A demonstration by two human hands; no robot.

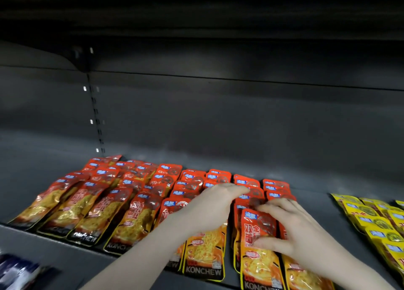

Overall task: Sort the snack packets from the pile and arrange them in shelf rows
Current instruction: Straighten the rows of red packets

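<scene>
On the dark shelf [284, 169], the red-and-orange snack packets [91, 204] lie in overlapping columns, each packet shingled over the one behind it so that only its top band shows. That layout probably serves to pack many into the depth of the shelf while keeping each front packet's face readable. The columns furthest left of the hands look looser and slightly fanned; those closer to the hands run straighter.

At the bottom left corner, below the shelf edge, a blurred dark-blue packet [17, 270] is too smeared to identify; it may belong to the unsorted pile.

The left hand [209, 211] lies palm-down across the columns just left of the front packet [260, 246], fingers fairly straight and reaching toward the back, holding nothing. It seems to pin the neighbouring rows so they do not slide.

The right hand [288, 235] rests on that front packet, thumb against its middle and loosely bent fingers spread over its top edge and the packets behind. It presses rather than closes round the packet, most likely nudging it square into its column.

Right of the hands, after a bare strip of shelf, the yellow packets [376, 222] form their own shingled rows, kept apart by flavour.
</scene>
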